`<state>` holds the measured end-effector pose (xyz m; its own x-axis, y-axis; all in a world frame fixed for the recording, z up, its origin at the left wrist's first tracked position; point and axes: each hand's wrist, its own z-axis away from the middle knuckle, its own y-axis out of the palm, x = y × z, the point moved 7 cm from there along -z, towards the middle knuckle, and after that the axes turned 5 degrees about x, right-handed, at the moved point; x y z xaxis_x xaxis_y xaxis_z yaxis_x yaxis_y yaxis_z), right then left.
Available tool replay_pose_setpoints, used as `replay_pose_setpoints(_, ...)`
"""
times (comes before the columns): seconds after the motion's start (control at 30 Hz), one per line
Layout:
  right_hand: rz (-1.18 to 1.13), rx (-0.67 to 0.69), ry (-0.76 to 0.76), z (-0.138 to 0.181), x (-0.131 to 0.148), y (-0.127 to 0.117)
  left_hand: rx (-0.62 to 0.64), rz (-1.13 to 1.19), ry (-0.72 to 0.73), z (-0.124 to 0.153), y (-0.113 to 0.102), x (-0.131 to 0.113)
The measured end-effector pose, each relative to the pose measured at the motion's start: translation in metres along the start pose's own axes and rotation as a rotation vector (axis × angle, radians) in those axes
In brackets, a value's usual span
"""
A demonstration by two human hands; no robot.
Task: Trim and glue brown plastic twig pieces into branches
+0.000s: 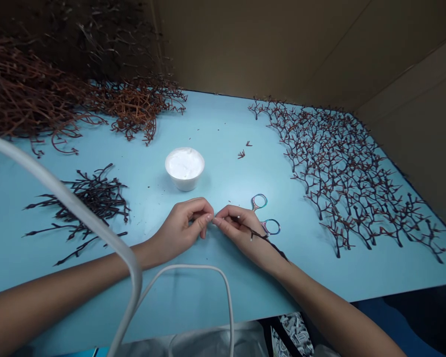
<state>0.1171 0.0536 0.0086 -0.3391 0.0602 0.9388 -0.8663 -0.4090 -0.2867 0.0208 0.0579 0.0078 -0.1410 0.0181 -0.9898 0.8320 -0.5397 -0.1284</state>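
My left hand and my right hand meet over the table, thumbs and forefingers pinched close together. A thin dark artificial twig lies across the back of my right hand, its branching end running in among the fingers. Small whitish tips show on some of its side branches. Whatever sits between my left fingertips is too small to make out. Beyond my hands stands a white cup filled with a white substance. Small scissors with iridescent handles lie beside my right hand, their blades hidden by it.
Dark twigs are heaped at the left. Reddish-brown stems pile up behind them, with a smaller brown bunch alongside. Branched twigs are spread over the right side. A white curved tube crosses the near left.
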Motion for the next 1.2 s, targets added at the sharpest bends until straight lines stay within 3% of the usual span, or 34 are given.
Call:
replay_pose_setpoints(0.47, -0.124, 0.004, 0.038, -0.002, 0.002, -0.004, 0.031, -0.072, -0.046, 0.002, 0.001, 0.001)
replay_pose_setpoints(0.67, -0.139, 0.005, 0.030, -0.002, 0.003, -0.004, -0.074, 0.113, 0.016, 0.000, -0.004, 0.004)
replay_pose_setpoints(1.2, -0.163, -0.014, 0.062, -0.001, 0.003, -0.007, -0.109, 0.015, 0.012, 0.003, -0.016, -0.003)
